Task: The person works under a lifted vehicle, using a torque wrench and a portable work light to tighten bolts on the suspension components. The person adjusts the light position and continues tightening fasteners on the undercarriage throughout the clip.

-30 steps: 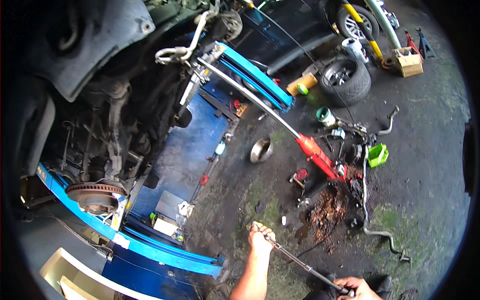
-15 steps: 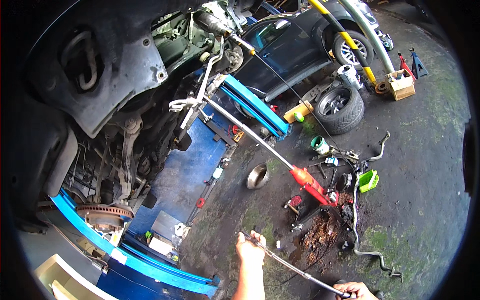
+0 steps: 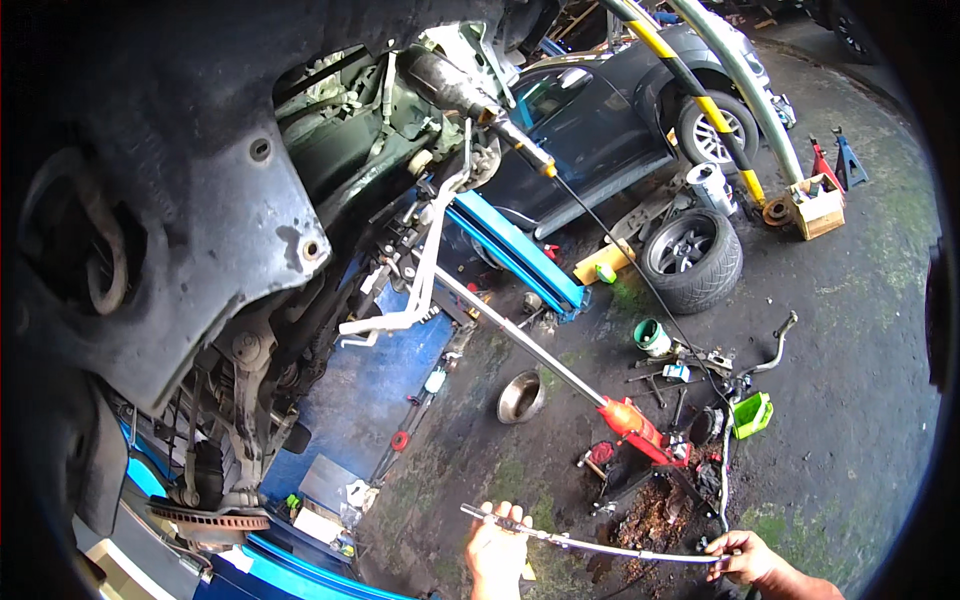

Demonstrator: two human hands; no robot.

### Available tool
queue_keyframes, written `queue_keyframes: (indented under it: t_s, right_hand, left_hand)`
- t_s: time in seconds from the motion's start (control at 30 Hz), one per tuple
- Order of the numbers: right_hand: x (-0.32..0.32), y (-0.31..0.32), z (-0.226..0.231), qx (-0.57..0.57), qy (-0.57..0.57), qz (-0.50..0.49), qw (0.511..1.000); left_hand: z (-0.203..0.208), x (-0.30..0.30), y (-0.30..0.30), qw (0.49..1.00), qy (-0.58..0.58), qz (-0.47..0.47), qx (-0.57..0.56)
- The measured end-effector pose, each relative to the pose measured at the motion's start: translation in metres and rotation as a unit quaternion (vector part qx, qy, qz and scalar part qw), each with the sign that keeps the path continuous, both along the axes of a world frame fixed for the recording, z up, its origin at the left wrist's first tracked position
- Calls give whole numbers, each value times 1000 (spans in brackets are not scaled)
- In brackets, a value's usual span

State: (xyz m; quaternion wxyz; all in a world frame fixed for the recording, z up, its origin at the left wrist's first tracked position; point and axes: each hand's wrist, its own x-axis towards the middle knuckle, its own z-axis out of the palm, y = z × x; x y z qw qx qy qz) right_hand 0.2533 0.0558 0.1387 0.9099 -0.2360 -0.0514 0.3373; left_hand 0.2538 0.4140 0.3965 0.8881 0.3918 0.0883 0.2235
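Head view: left hand (image 3: 497,550) and right hand (image 3: 745,560) both closed around a long metal bar tool (image 3: 610,549), one near each end; tool held above the near edge of the floor (image 3: 850,380). Floor dark, stained, mossy green in patches; brown debris (image 3: 645,520) beyond the tool. Metal bowl (image 3: 522,397) off the right edge of a blue floor panel (image 3: 350,400). Loose wheel (image 3: 705,265) and cardboard box (image 3: 818,215) toward the floor's far edge, near a dark car (image 3: 580,125). Raised vehicle's underbody (image 3: 220,240) overhead, left.
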Motion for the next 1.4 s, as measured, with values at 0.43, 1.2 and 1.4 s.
queue_keyframes:
  t_s: [0.43,1.2,1.4]
  right_hand:
    - [182,-8,61,-218,-233,164,934]
    - [470,43,498,-94,-605,-385,691]
    - [471,70,523,-59,-580,-303,754]
  left_hand:
    - [60,166,-54,991,-38,14,128]
    - [4,165,-112,913,75,395,73]
    - [-54,94,-73,874,43,463,143]
